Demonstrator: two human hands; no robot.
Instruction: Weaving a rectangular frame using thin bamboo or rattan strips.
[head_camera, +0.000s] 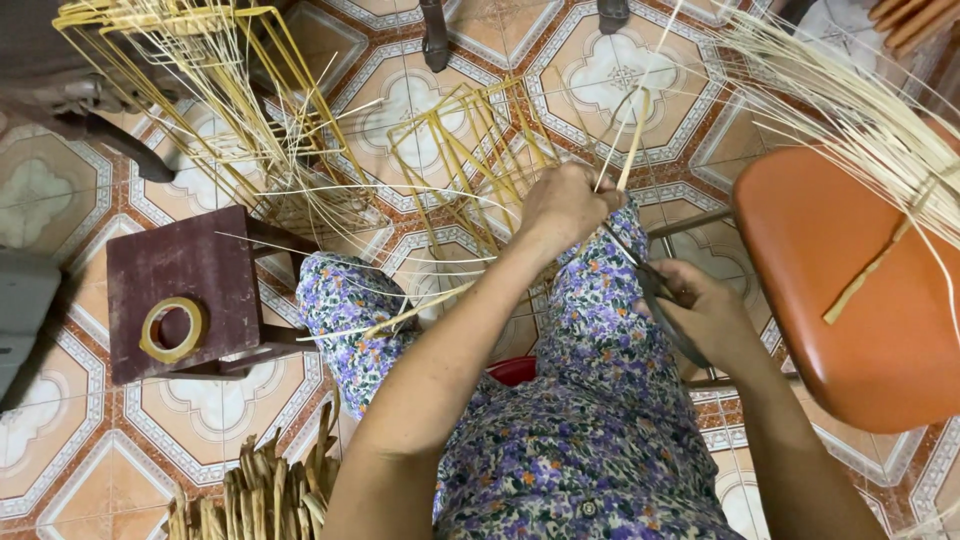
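While left hand (566, 205) pinches thin pale reed strips (634, 130), right hand (705, 312) grips dark scissors (655, 285).

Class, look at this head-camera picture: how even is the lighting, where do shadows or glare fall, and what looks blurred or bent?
Head view: soft, even light; faint sheen on the orange plastic chair seat; dark shadow beside the maroon wooden stool. The left hand gripping pale straw strands and the right hand holding dark scissors look fairly sharp; the patterned floor tiles bow towards the edges.
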